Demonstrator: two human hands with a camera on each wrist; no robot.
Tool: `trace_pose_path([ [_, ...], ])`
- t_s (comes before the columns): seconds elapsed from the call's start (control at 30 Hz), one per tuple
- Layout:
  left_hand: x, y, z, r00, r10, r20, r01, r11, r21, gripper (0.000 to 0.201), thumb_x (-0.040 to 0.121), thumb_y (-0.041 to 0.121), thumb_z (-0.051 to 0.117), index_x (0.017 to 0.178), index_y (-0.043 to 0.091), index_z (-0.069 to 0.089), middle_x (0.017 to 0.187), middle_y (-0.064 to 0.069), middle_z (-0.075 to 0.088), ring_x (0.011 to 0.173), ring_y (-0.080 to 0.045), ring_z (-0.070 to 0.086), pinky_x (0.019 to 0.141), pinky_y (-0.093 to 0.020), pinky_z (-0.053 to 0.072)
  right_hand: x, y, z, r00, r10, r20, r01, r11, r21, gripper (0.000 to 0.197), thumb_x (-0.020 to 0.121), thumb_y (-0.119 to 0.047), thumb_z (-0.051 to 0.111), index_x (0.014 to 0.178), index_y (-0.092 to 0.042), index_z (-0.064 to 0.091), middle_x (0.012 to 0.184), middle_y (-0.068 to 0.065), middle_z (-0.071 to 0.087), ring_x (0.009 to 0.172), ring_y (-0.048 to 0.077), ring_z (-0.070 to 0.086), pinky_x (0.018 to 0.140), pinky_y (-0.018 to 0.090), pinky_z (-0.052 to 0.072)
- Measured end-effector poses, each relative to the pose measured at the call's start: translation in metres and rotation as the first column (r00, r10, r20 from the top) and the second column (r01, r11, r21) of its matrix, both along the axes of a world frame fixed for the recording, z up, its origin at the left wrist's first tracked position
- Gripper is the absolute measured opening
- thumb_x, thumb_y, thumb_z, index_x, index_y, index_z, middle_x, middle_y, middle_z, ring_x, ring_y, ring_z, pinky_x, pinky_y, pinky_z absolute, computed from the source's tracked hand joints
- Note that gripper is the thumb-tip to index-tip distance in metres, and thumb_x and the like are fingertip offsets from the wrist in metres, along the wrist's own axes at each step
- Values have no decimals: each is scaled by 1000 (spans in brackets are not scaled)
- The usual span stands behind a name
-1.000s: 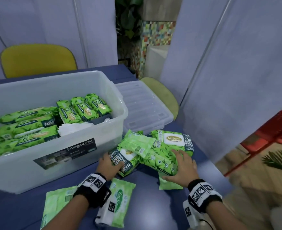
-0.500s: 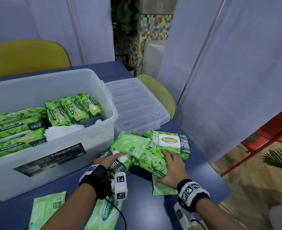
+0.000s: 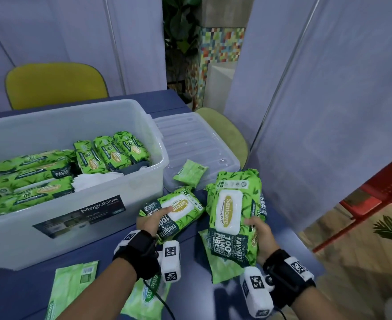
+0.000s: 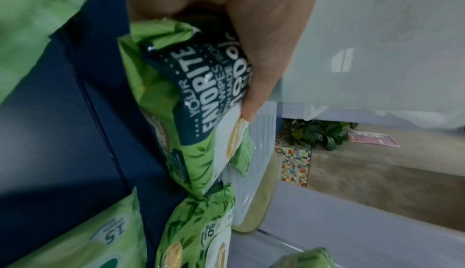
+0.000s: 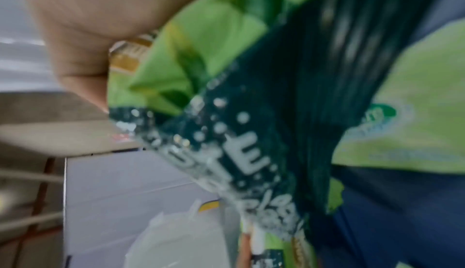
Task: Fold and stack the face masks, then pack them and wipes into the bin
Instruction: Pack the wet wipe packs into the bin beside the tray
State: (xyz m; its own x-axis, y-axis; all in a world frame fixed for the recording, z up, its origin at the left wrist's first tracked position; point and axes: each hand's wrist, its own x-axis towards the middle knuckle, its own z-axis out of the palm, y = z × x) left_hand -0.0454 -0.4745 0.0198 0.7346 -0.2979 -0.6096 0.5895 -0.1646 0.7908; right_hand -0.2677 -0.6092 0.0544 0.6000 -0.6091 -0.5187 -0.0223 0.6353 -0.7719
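Wipes pack [image 3: 233,218] upright in your right hand [image 3: 260,236], lower centre-right of head view, fingers wrapped round its right edge, lifted off blue table [image 3: 248,303]. Your left hand [image 3: 152,221] grips second wipes pack [image 3: 175,211] just left of it, thumb on label, beside bin front wall. Bin [image 3: 93,229] fills left of frame, green packs lined inside. Bin lid [image 3: 190,144] lies behind packs, small green sachet [image 3: 190,173] on its near edge. Flat green packets [image 3: 75,285] at bottom left.
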Motion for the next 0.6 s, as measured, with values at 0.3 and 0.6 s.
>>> trace_pose_path([
  [0.3,2,29,20,955,-36,294,39,999,-2,76,42,14,94,110,6,60,101,-5,70,92,-21,67,90,-38,52,9,28,9,955,-63,290,28,992,123,29,59,-23,69,83,-9,75,83,17,73,67,33,69,64,44,58],
  [0.6,1,80,93,847,-83,526,151,985,-88,71,50,5,91,109,13,53,104,-2,68,97,-18,65,87,-34,53,20,41,13,975,6,223,-11,1000,21,81,40,-34,95,112,-7,69,114,20,68,99,34,68,85,49,55],
])
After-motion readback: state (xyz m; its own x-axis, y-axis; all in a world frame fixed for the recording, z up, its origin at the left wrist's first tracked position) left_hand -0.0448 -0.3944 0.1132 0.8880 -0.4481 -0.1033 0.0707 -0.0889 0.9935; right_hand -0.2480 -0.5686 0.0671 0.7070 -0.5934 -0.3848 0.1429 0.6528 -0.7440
